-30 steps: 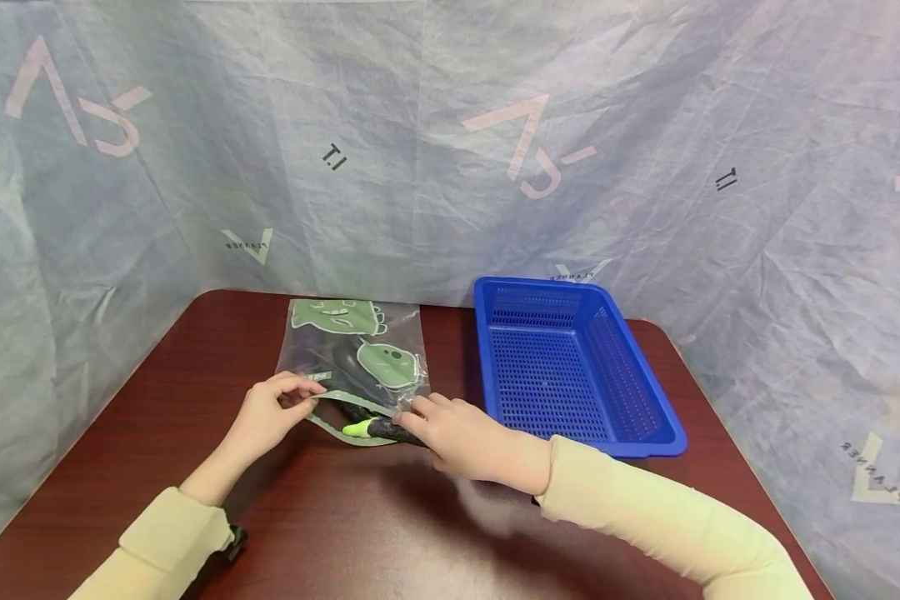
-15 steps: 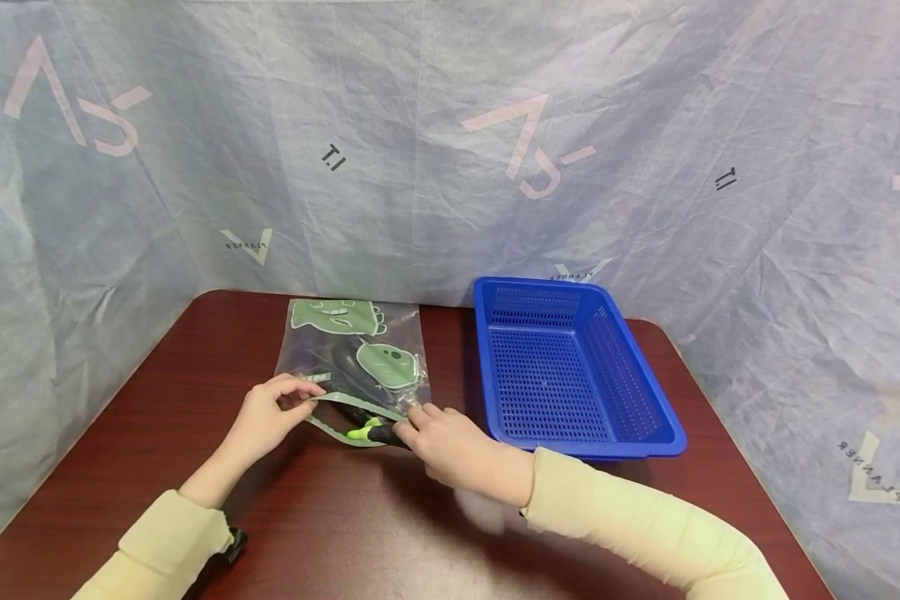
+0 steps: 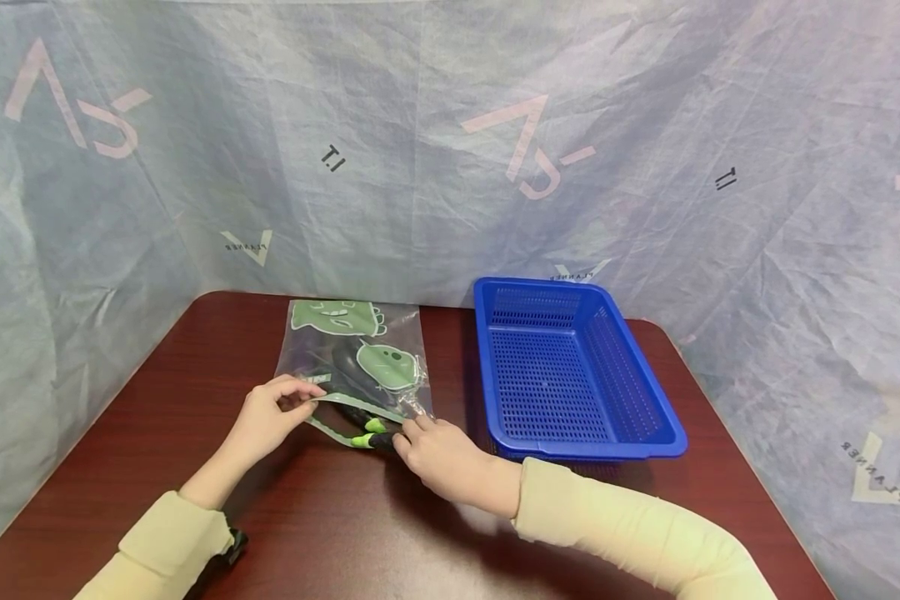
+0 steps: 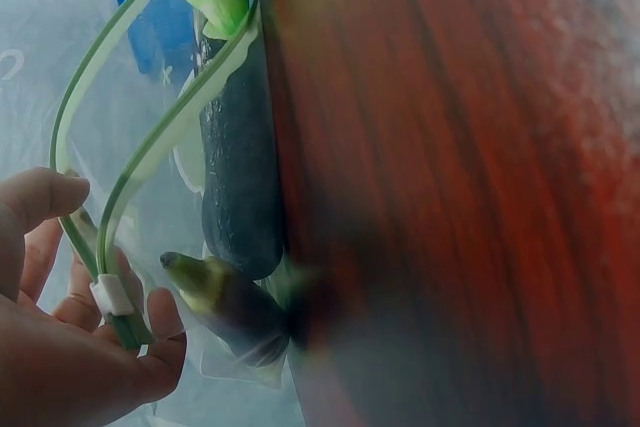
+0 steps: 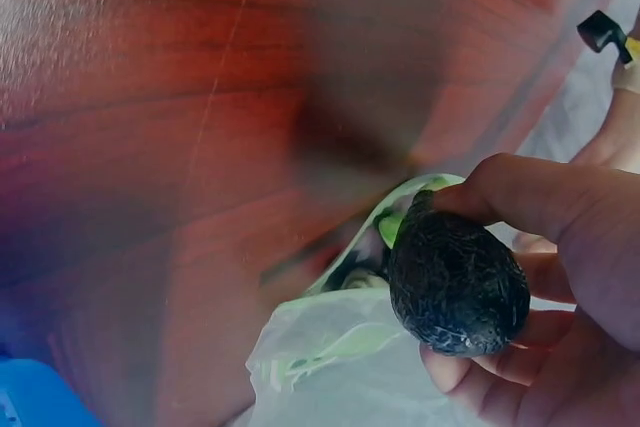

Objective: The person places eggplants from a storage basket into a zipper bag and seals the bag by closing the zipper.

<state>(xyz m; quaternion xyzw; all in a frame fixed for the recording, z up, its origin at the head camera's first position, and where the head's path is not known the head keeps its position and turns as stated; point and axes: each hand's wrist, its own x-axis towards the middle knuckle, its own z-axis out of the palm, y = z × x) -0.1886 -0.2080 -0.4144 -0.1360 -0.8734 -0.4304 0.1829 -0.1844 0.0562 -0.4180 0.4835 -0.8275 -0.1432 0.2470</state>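
A clear zip bag [image 3: 307,337] with green printed pictures lies on the table, its mouth held apart toward me. My left hand [image 3: 270,412] pinches the left corner of the mouth, by the white slider [image 4: 112,295]. My right hand [image 3: 446,458] grips a dark eggplant [image 5: 455,287] around its rounded end, right at the bag's right corner. The green stem end [image 3: 362,441] of that eggplant points left into the mouth. Inside the bag are a long dark eggplant [image 4: 240,167] and another eggplant [image 4: 240,312] with a yellow-green stem end.
A blue perforated basket [image 3: 547,383] stands right of the bag, close beyond my right forearm. Dark red wood table [image 3: 322,533] extends in front of the bag. Grey printed cloth [image 3: 420,225] hangs behind and at both sides.
My right hand has shifted a little left and nearer to me with the eggplant. A second green stem end now shows beside it in the mouth. My left hand has stayed put.
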